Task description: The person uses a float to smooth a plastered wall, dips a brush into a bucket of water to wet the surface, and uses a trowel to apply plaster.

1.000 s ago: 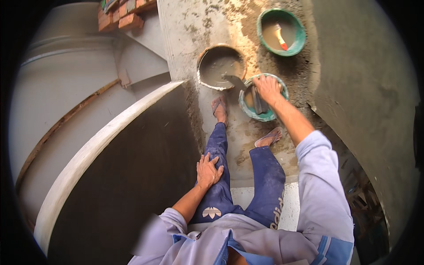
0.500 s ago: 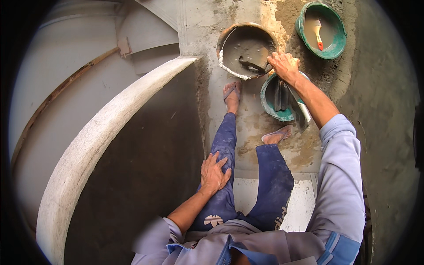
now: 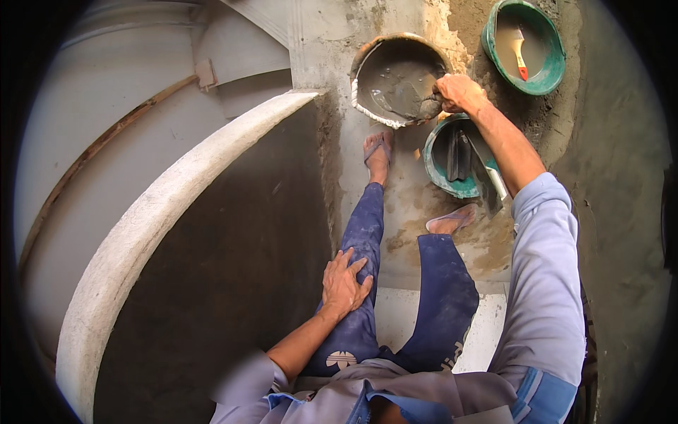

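Observation:
My right hand [image 3: 459, 93] is closed at the right rim of a round bucket [image 3: 358, 71] of wet grey mortar [image 3: 399, 81]. It grips a trowel [image 3: 430, 107], whose mortar-coated blade is at the bucket's right inner edge; the handle is mostly hidden in my fist. Below that hand sits a smaller green bucket [image 3: 432, 166], with a flat plastering float [image 3: 489, 187] and a dark-handled tool [image 3: 458, 157] resting across it. My left hand [image 3: 344, 286] lies on my left leg with its fingers spread, holding nothing.
A second green bucket [image 3: 553, 81] at the upper right holds murky water and a paintbrush [image 3: 519, 53]. A curved white wall edge [image 3: 152, 233] sweeps along the left, beside a dark drop. My sandaled feet stand on the mortar-stained floor [image 3: 402, 212].
The trowel has shifted right within the mortar bucket, and its blade now shows grey with mortar instead of dark. The view has shifted slightly; my left hand stays on my leg.

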Demonstrator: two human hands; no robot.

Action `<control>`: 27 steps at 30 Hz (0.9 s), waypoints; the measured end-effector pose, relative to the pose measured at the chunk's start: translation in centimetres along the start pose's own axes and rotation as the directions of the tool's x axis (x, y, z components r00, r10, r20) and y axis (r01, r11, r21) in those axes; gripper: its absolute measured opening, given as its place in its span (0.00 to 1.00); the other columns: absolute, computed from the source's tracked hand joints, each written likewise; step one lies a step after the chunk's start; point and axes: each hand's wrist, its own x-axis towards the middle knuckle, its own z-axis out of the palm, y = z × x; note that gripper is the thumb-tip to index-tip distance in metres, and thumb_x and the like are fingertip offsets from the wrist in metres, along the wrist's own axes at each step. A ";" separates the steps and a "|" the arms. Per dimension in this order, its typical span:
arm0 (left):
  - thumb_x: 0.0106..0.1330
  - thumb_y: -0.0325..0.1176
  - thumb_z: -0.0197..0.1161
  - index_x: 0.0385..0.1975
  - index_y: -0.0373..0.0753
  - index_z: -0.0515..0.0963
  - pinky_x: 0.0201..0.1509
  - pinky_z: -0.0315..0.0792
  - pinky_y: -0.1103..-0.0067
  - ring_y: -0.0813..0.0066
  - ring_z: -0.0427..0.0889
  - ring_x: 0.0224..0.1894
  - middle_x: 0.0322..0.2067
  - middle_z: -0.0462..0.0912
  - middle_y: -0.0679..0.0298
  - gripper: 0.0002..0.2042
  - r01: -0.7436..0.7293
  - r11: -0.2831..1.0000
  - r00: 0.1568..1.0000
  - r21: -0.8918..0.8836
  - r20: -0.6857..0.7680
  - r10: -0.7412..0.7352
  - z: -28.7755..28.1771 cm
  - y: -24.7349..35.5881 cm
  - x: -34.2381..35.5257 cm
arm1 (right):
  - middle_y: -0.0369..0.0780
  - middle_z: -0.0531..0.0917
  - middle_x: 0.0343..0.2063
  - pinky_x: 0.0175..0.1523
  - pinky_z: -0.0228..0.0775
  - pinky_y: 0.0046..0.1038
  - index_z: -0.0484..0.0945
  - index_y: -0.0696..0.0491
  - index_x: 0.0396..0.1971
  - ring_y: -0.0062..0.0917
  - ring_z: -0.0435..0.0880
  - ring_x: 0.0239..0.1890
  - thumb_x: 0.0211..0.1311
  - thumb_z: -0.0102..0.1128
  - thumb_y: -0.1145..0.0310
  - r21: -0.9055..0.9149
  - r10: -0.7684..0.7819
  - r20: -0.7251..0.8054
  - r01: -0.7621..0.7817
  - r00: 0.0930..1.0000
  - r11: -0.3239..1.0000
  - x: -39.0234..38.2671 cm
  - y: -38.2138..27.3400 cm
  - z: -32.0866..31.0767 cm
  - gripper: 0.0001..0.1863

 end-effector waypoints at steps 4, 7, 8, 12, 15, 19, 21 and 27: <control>0.61 0.46 0.66 0.59 0.44 0.79 0.78 0.50 0.61 0.50 0.57 0.74 0.70 0.64 0.51 0.26 0.014 1.000 1.000 0.013 0.000 -0.014 -0.2 0.5 0.1 | 0.47 0.86 0.31 0.42 0.81 0.42 0.84 0.47 0.38 0.43 0.87 0.37 0.49 0.61 0.70 0.217 0.081 -0.046 -0.069 0.996 0.974 -2.8 -1.8 1.4 0.14; 0.61 0.47 0.65 0.60 0.45 0.78 0.78 0.49 0.60 0.51 0.56 0.75 0.71 0.63 0.53 0.26 0.014 0.999 1.000 0.028 0.007 -0.015 -0.1 0.5 -0.1 | 0.44 0.87 0.38 0.49 0.79 0.43 0.83 0.45 0.45 0.43 0.86 0.43 0.48 0.62 0.65 0.306 0.119 -0.131 -0.074 0.984 0.949 -4.0 -1.8 4.5 0.20; 0.62 0.47 0.64 0.60 0.46 0.78 0.78 0.48 0.59 0.52 0.55 0.75 0.71 0.62 0.53 0.26 0.010 0.999 1.000 0.031 0.007 -0.010 0.0 0.5 0.1 | 0.44 0.86 0.40 0.50 0.78 0.43 0.83 0.45 0.46 0.43 0.85 0.45 0.47 0.63 0.63 0.337 0.130 -0.133 -0.079 0.983 0.938 -4.2 -1.6 5.7 0.21; 0.61 0.47 0.66 0.58 0.45 0.80 0.77 0.51 0.60 0.51 0.57 0.74 0.70 0.64 0.53 0.26 0.014 0.999 1.000 0.049 -0.010 -0.014 -0.3 0.9 0.1 | 0.43 0.85 0.48 0.54 0.76 0.42 0.81 0.42 0.52 0.42 0.84 0.49 0.47 0.64 0.59 0.467 0.172 -0.209 -0.056 0.963 0.882 -4.3 -0.7 8.8 0.26; 0.60 0.47 0.66 0.58 0.46 0.80 0.77 0.52 0.60 0.51 0.58 0.74 0.70 0.65 0.54 0.25 -0.005 0.997 1.000 0.074 -0.030 0.007 -0.3 1.1 0.2 | 0.44 0.85 0.47 0.54 0.76 0.40 0.83 0.43 0.50 0.42 0.84 0.49 0.46 0.62 0.59 0.591 0.239 -0.275 -0.033 0.931 0.806 -5.5 -0.2 9.7 0.25; 0.60 0.47 0.66 0.56 0.47 0.81 0.76 0.53 0.62 0.51 0.59 0.73 0.69 0.67 0.54 0.25 -0.047 0.989 0.996 0.140 -0.070 0.058 -0.6 1.7 0.4 | 0.46 0.87 0.42 0.53 0.77 0.39 0.85 0.46 0.47 0.43 0.86 0.45 0.44 0.60 0.61 0.698 0.322 -0.355 0.020 0.878 0.716 -12.1 -1.7 7.1 0.24; 0.60 0.48 0.67 0.56 0.45 0.81 0.76 0.54 0.62 0.50 0.62 0.72 0.67 0.68 0.51 0.25 -0.113 0.975 0.988 0.189 -0.086 0.131 -1.3 2.7 0.2 | 0.46 0.87 0.42 0.53 0.77 0.36 0.85 0.50 0.46 0.40 0.86 0.46 0.43 0.61 0.66 0.739 0.383 -0.489 0.138 0.784 0.660 -17.5 -2.9 6.5 0.24; 0.58 0.46 0.70 0.55 0.42 0.82 0.74 0.57 0.61 0.44 0.67 0.68 0.64 0.70 0.44 0.26 -0.225 0.930 0.951 0.291 -0.143 0.275 -0.3 1.1 -1.9 | 0.48 0.87 0.41 0.52 0.78 0.34 0.83 0.55 0.45 0.38 0.87 0.45 0.43 0.63 0.72 0.903 0.667 -0.399 0.142 0.629 0.406 -40.7 -14.5 1.7 0.23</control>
